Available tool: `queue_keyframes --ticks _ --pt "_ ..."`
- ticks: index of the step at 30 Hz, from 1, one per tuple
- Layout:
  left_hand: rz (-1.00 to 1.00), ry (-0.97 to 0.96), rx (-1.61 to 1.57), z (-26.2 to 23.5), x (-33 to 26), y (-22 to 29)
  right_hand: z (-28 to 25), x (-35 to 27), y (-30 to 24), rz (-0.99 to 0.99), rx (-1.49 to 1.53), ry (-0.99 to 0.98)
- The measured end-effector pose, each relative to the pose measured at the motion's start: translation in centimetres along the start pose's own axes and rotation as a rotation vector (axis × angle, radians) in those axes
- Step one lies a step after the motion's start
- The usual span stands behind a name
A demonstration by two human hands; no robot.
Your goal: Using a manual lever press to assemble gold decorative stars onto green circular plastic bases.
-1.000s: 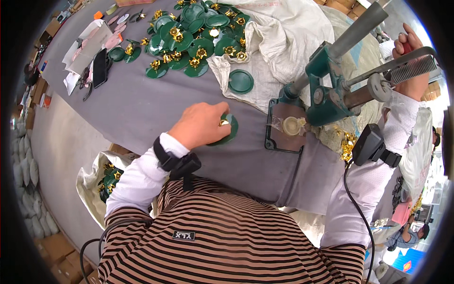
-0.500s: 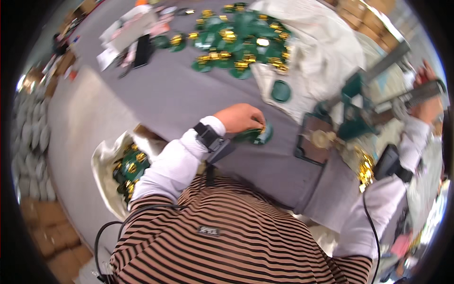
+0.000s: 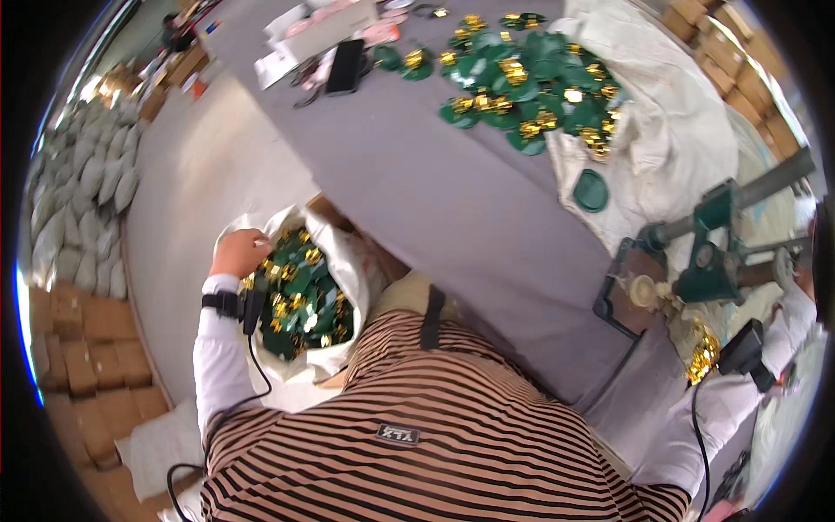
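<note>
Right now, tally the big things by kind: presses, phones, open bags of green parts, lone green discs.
Press: 1
Phone: 1
Bag of green parts, left hand at its rim: 1
Lone green disc: 1
Total: 4

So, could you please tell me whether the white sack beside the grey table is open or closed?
Open: the white sack gapes, showing green and gold pieces; the left hand is at its rim.

under the left hand (image 3: 237, 252) a thin white plastic bag (image 3: 335, 252) (crinkled, slightly shiny) holds glossy green discs (image 3: 300, 296) with bright gold metallic pieces. past it, the table (image 3: 452, 200) wears matt grey cloth; the press (image 3: 709, 252) looks like painted green metal.
</note>
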State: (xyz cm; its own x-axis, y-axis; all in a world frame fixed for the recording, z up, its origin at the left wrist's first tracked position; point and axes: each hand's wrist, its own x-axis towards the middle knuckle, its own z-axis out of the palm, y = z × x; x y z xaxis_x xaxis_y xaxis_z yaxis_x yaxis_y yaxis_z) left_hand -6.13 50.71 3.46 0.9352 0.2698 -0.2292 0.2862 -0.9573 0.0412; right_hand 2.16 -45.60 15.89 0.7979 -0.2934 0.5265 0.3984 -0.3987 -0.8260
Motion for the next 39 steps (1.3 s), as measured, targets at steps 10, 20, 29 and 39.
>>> queue_keyframes --ticks 10,20,29,39 --pt "0.911 0.386 -0.718 1.8 10.1 35.1 15.4 -3.6 -14.5 -0.104 0.182 0.220" --pt "0.895 0.643 -0.809 4.7 14.0 42.7 15.7 -4.3 -15.1 -0.134 0.209 0.209" --pt "1.291 -0.184 -1.018 6.3 -2.5 45.3 20.6 -4.9 -16.3 -0.251 0.136 0.444" --pt "1.296 -0.055 -0.755 7.4 -6.9 51.7 19.1 -4.3 -15.5 -0.100 0.278 0.300"
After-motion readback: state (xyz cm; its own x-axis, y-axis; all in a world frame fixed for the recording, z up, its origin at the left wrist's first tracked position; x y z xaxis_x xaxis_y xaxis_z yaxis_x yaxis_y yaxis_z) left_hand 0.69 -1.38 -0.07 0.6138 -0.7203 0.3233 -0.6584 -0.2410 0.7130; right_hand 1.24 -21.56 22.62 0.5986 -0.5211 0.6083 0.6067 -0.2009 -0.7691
